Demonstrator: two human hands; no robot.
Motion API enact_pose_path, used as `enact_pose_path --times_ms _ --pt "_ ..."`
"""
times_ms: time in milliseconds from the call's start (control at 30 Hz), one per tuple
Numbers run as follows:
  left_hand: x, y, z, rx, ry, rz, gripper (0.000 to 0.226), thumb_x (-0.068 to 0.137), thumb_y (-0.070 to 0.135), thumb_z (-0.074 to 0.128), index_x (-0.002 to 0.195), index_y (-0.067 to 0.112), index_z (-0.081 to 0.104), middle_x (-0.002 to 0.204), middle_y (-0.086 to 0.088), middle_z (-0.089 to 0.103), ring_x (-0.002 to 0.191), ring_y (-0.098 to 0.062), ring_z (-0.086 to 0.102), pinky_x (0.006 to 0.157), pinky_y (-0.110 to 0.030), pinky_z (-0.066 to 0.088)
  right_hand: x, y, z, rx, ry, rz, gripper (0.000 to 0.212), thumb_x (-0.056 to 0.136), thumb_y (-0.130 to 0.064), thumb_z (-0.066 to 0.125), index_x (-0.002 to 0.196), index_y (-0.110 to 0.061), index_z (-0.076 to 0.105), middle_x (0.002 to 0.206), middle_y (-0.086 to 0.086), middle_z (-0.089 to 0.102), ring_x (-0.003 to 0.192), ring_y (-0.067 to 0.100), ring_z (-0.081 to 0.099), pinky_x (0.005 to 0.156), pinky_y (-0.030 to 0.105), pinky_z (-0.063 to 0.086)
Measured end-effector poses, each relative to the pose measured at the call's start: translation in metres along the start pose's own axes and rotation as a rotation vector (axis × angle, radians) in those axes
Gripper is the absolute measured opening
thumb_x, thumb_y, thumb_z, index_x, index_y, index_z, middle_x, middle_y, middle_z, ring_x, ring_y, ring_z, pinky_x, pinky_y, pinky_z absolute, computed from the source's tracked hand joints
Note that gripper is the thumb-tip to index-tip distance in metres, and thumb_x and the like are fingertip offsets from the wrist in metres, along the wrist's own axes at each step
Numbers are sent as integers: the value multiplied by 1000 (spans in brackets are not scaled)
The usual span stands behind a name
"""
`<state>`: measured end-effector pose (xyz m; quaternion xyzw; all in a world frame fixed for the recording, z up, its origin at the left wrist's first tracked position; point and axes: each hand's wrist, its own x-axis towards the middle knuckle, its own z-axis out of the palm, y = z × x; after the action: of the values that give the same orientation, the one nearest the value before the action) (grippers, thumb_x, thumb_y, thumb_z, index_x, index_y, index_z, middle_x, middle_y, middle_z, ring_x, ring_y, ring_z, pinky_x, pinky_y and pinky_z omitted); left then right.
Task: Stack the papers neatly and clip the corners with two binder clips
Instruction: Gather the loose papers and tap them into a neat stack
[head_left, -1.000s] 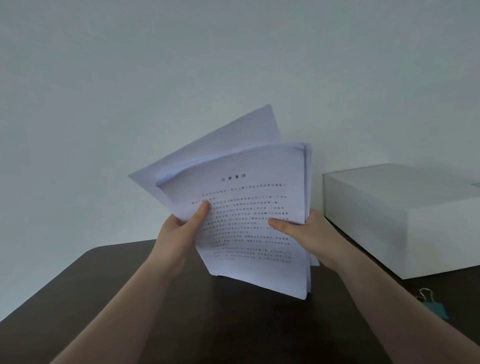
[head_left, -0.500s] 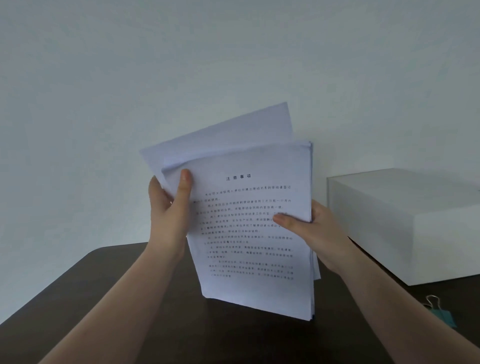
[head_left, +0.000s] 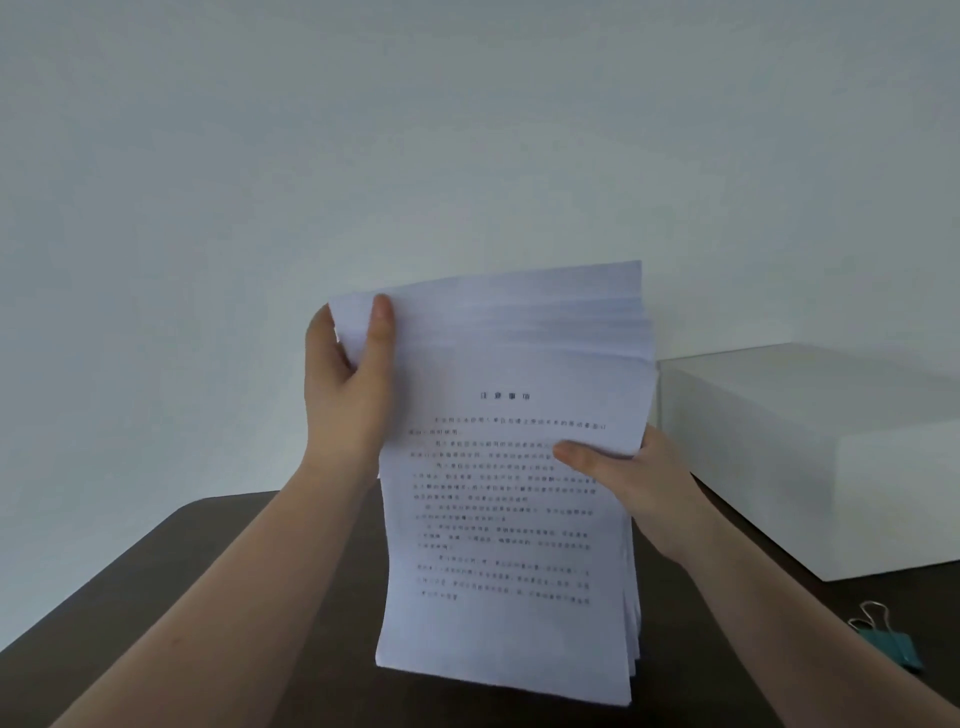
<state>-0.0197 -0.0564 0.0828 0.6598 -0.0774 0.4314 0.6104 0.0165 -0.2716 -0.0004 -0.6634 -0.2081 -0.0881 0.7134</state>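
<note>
A sheaf of white printed papers (head_left: 504, 545) stands nearly upright, its bottom edge resting on the dark table (head_left: 218, 561). The top edges fan apart and bend toward me. My left hand (head_left: 348, 395) grips the upper left corner, thumb on the front sheet. My right hand (head_left: 639, 483) holds the right edge at mid height, thumb across the printed text. A teal binder clip (head_left: 891, 649) with silver wire handles lies on the table at the right, partly hidden by my right forearm. I see only this one clip.
A white rectangular box (head_left: 810, 457) sits on the table to the right of the papers, close to my right hand. A pale plain wall (head_left: 415, 156) rises behind the table's far edge.
The tilted, splayed sheets have swung upright and drawn closer together. My left hand slid up the left edge to the top corner. My right hand kept its hold on the right edge.
</note>
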Motion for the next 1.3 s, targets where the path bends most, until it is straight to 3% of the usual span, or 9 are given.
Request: enact_pose_path --times_ms 133,300,367,467,533,633,733,1133,1300 --pt "2 -7 0 -11 95 -100 42 88 55 50 77 15 43 76 -3 40 69 -16 39 66 -30 35 -1 -1 3 -24 -6 24 20 75 -22 77 95 -24 74 92 -7 77 89 12 72 76 28 57" --pt "-2 4 2 36 215 43 42 90 50 49 65 20 34 58 6 30 46 -5 30 46 -15 30 -6 -7 16 -38 90 -55 9 81 -24 72 77 -32 72 76 -19 76 74 0 71 72 25 55" --pt "-3 6 -1 -48 152 25 31 83 54 54 91 24 47 66 11 46 52 3 43 54 -10 38 -7 -13 19 17 148 -98 11 81 -24 72 76 -33 71 74 -20 75 72 -2 70 70 24 55" --pt "-10 -8 -12 -9 -88 -120 56 74 53 69 118 24 51 89 10 68 75 -6 66 71 -27 52 -5 -28 17 141 226 -176 8 80 -22 72 82 -30 72 79 -18 76 78 2 72 70 21 58" --pt "-20 -18 -14 16 -195 -250 56 62 52 74 104 17 65 93 2 75 75 -10 74 65 -27 58 -2 -39 19 158 221 -223 10 79 -23 73 79 -32 72 77 -19 76 76 0 71 66 17 57" --pt "-25 -22 -10 -57 -81 -286 24 74 43 70 79 20 69 78 11 74 64 -1 71 53 -14 52 3 -52 27 151 193 -231 7 68 -33 77 73 -35 73 76 -20 75 77 0 71 69 22 56" --pt "-25 -17 -7 -145 16 -269 21 81 40 67 72 20 68 62 17 72 72 -7 66 61 -22 49 6 -53 28 169 140 -189 35 46 -49 77 78 -34 73 85 -12 76 88 12 71 80 38 56" --pt "-48 -41 -33 -125 -196 -514 48 64 45 71 94 8 74 94 -2 78 92 -22 73 83 -38 56 2 -24 13 30 67 -19 21 71 -27 79 88 -34 70 90 -12 76 82 4 71 72 25 54" --pt "-45 -35 -32 -147 -217 -496 46 67 45 68 92 6 74 91 -4 79 86 -22 74 75 -34 57 4 -13 13 -34 63 8 23 70 -25 81 86 -38 70 82 -22 75 81 -3 70 68 18 52"
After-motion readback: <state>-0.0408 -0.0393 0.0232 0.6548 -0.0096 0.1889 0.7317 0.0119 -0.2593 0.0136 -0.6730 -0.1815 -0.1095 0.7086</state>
